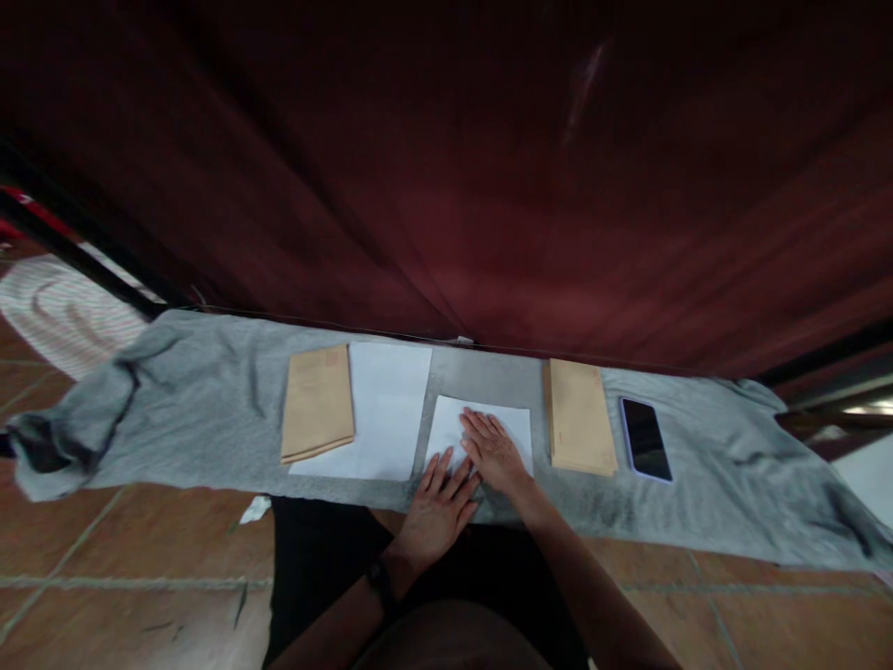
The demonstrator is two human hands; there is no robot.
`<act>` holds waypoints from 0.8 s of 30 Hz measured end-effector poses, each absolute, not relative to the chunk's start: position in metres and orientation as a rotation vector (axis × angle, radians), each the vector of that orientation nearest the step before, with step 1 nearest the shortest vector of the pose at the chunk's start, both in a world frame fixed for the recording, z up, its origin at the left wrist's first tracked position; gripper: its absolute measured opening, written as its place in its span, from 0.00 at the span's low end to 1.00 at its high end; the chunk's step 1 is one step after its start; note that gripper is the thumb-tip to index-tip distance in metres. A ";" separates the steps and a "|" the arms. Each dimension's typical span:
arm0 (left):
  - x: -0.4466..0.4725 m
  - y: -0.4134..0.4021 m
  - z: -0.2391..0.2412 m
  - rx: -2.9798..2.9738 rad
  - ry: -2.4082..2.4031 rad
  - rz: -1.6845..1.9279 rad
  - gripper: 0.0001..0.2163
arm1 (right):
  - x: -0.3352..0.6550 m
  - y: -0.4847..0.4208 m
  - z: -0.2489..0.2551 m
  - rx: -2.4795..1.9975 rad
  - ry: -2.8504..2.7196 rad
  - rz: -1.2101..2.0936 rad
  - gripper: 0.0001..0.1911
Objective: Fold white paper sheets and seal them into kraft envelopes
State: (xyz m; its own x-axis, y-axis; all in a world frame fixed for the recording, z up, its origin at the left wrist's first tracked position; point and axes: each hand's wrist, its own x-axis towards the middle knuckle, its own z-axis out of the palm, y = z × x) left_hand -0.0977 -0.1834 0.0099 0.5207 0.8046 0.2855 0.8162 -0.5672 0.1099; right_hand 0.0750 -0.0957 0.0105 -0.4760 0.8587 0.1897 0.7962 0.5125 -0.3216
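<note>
A folded white sheet of paper (488, 419) lies on a grey cloth (209, 400) in front of me. My right hand (494, 452) lies flat on the sheet with its fingers stretched out. My left hand (438, 510) rests open at the sheet's near left edge, fingers spread, touching the paper and the cloth. Neither hand grips anything.
A stack of white paper (391, 409) lies to the left, with brown envelopes (317, 402) on its left part. More brown envelopes (579, 414) lie to the right, then a dark phone (646, 437). A dark red curtain (488, 186) hangs behind. The floor is brown tile (104, 558).
</note>
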 end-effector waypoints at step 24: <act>-0.096 -0.184 -0.004 -2.672 -1.487 -0.522 0.18 | 0.035 -0.076 0.014 -1.219 -2.548 0.326 0.23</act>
State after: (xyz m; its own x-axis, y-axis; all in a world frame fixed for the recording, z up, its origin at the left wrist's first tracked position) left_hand -0.0963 -0.1845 -0.0035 0.4840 0.8187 0.3090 0.8322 -0.5398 0.1269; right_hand 0.0353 -0.0763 0.0137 -0.5964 0.7851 0.1671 0.7178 0.6149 -0.3268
